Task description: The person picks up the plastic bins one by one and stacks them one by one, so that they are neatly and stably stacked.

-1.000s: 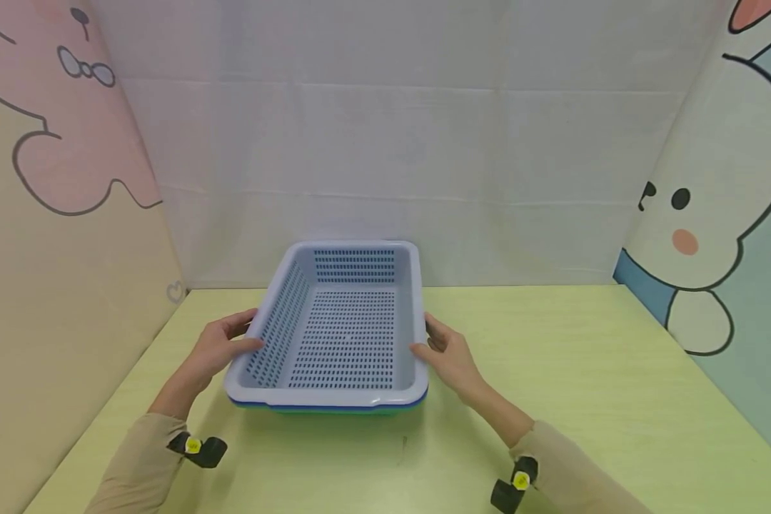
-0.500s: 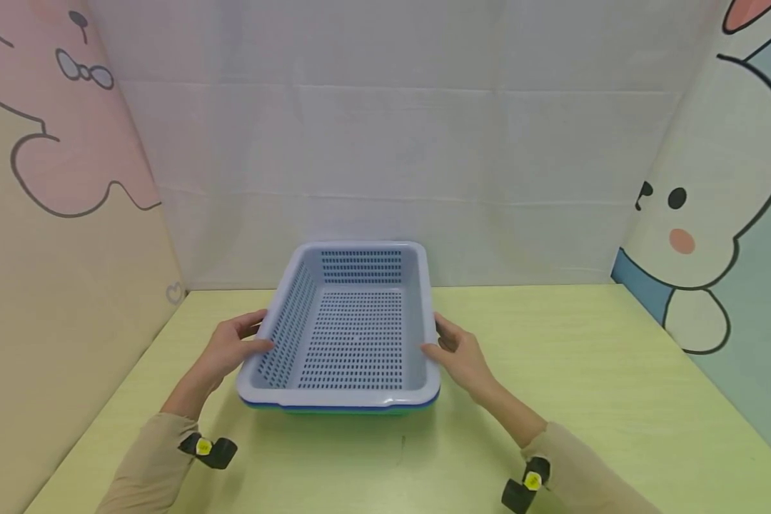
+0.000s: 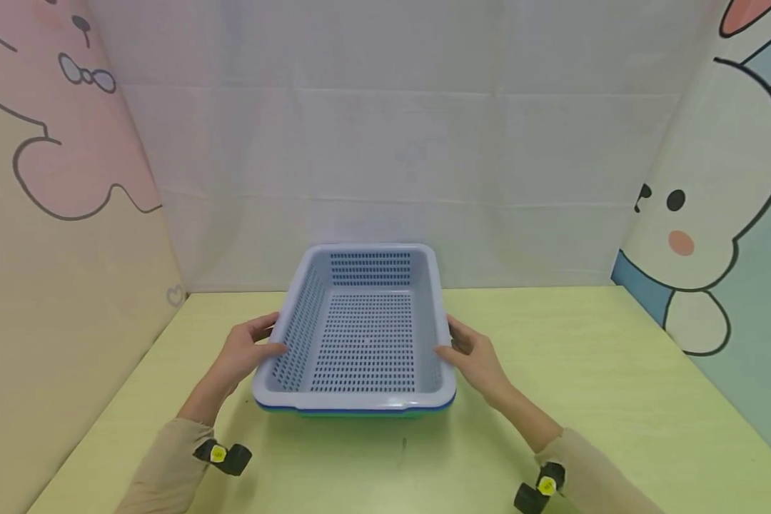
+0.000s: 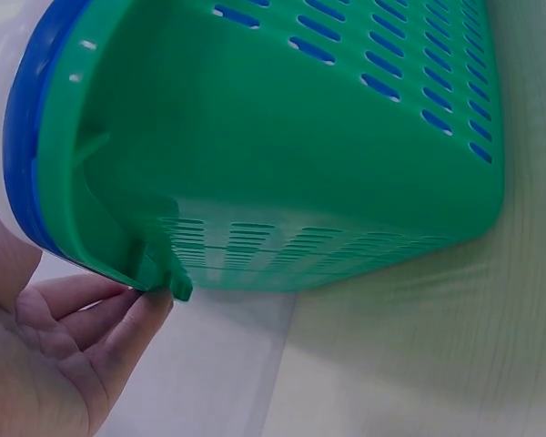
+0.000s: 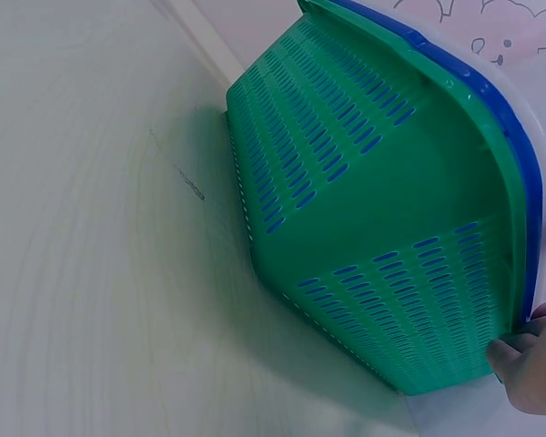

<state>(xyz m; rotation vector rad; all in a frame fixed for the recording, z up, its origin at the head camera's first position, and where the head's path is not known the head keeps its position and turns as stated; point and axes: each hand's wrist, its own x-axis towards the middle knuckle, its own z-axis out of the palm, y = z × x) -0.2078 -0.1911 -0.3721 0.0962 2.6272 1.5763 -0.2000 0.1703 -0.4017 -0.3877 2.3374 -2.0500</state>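
Three rectangular slotted plastic baskets are nested in one stack. On top is a pale grey-blue basket (image 3: 371, 401), then a blue basket (image 4: 27, 118), with a green basket (image 5: 373, 200) outermost at the bottom. My left hand (image 3: 247, 351) grips the stack's left long rim, thumb over the top and fingers curled beneath the green rim in the left wrist view. On the opposite rim, my right hand (image 3: 478, 360) grips the same way, its fingertips under the green edge in the right wrist view. The green basket's base is close over the tabletop.
A pale yellow-green table (image 3: 585, 371) carries the stack, with a white cloth wall (image 3: 392, 157) behind. Side panels with cartoon drawings stand left (image 3: 71, 250) and right (image 3: 732, 285). Each sleeve wears a small black wrist device (image 3: 225, 455).
The basket stack has shifted steadily to the right across the table, both hands moving with it and keeping the same grip on its rims.
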